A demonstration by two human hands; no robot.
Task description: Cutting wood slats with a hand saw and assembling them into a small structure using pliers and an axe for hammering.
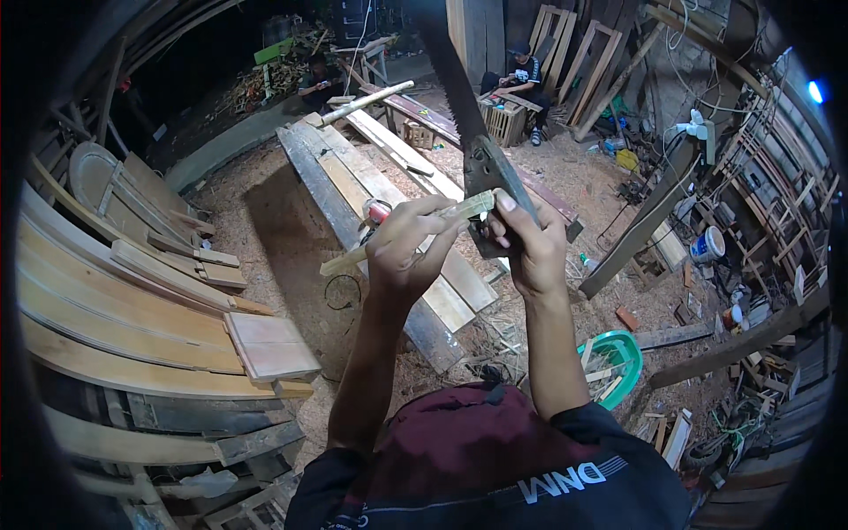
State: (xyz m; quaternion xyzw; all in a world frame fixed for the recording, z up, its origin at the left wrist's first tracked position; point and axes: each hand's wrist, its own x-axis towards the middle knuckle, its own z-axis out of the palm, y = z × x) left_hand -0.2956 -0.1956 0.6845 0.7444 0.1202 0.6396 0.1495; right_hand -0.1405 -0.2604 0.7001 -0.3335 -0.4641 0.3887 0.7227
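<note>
My left hand [408, 246] is closed round a narrow strip of pale wood [473, 206]. The strip's far end points right, and its other end sticks out left of my wrist. My right hand [532, 243] grips a handsaw [477, 159] by its dark, worn handle, the toothed blade rising up and away. The right thumb lies close to the strip's end; whether it touches, I cannot tell. Below both hands stands a low bench of long planks [353, 190]. A red and white object [378, 210] lies on it, partly hidden behind my left hand.
Curved boards [132, 300] are stacked along the left. A green basin [629, 367] with wood scraps sits at the lower right, and a slanting post [640, 225] stands beyond it. Two people sit at the back, one beside a crate [503, 122]. Shavings cover the floor.
</note>
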